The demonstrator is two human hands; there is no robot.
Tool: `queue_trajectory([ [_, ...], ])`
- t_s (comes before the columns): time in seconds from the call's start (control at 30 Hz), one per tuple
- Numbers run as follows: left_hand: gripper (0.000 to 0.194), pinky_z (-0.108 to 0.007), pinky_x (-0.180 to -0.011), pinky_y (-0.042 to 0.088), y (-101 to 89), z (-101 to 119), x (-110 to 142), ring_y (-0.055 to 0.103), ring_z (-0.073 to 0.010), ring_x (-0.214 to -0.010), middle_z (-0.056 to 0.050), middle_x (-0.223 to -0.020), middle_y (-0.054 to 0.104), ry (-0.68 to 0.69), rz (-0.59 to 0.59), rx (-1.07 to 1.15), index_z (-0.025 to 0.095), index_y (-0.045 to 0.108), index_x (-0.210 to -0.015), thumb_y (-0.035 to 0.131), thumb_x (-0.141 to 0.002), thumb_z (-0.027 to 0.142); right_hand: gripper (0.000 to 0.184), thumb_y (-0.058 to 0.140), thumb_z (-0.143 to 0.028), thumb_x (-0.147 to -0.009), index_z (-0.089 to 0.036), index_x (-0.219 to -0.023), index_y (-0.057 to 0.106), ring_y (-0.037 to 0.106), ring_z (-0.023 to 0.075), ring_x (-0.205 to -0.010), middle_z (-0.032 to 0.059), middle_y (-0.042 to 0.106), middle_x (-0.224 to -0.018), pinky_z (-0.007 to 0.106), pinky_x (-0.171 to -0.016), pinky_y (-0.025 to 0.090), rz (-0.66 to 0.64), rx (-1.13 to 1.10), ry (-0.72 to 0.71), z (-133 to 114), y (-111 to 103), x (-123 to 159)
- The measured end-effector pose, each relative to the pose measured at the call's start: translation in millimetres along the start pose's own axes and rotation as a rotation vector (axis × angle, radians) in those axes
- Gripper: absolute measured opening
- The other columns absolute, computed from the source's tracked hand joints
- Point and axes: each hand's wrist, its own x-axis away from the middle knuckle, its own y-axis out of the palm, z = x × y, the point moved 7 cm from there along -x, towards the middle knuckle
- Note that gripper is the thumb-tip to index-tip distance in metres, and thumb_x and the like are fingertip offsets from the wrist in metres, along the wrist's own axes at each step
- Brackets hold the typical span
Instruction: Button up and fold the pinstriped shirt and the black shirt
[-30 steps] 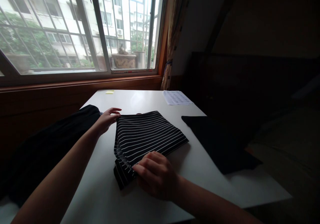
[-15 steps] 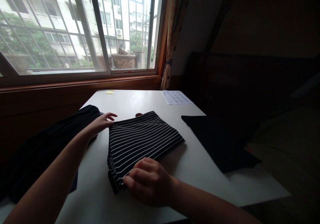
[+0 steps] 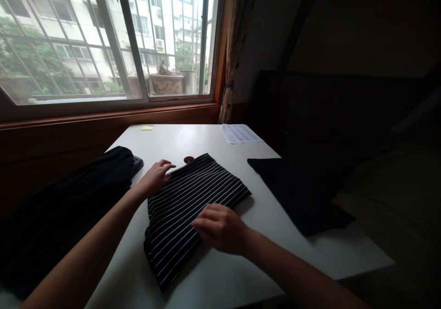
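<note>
A folded black cloth with white stripes (image 3: 193,194), its kind of garment unclear, lies aslant on the white table (image 3: 248,263). My left hand (image 3: 156,178) is over its far left edge, fingers stretched out and slightly bent, gripping nothing. Over the near edge is my right hand (image 3: 218,228), its fingers curled together. The stripes run straight beneath it, with no pinched fold showing; its palm side is hidden. The cloth's near left corner spreads toward me, and its left edge is a little rumpled.
Dark clothing (image 3: 69,208) is heaped at the left, beside a small dark object (image 3: 137,164). Another dark cloth (image 3: 296,194) hangs partly over the right edge. Printed sheets (image 3: 240,134), a yellow note (image 3: 147,128) and a round brown spot (image 3: 189,160) are farther back, below a barred window (image 3: 148,100).
My right hand has moved up and right, away from the cloth's near left corner, which now spreads out nearer to me. My left hand has moved right and slightly down across the far edge.
</note>
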Motion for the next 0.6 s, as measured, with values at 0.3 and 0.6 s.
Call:
queue_trajectory([
  [0.3, 0.046, -0.052, -0.118, 0.026, 77.5, 80, -54, 0.035, -0.0305, -0.145, -0.010, -0.149, 0.050, 0.380, -0.124, -0.299, 0.023, 0.052, -0.143, 0.047, -0.098, 0.029, 0.014, 0.057, -0.028, -0.093, -0.020, -0.100, 0.065, 0.062, 0.0248, -0.092, 0.0090, 0.064, -0.101, 0.041, -0.087, 0.050, 0.257, 0.243, 0.757, 152, -63, 100],
  [0.6, 0.052, -0.053, -0.122, 0.014, 151.4, 95, -111, 0.024, -0.0284, -0.151, -0.010, -0.160, 0.037, 0.308, -0.218, -0.325, 0.023, 0.043, -0.150, 0.035, -0.104, 0.045, 0.019, 0.053, -0.037, -0.088, -0.022, -0.098, 0.059, 0.064, 0.0217, -0.080, 0.0034, 0.066, -0.084, 0.034, -0.075, 0.050, 0.195, -0.048, 1.041, 190, -43, 144],
])
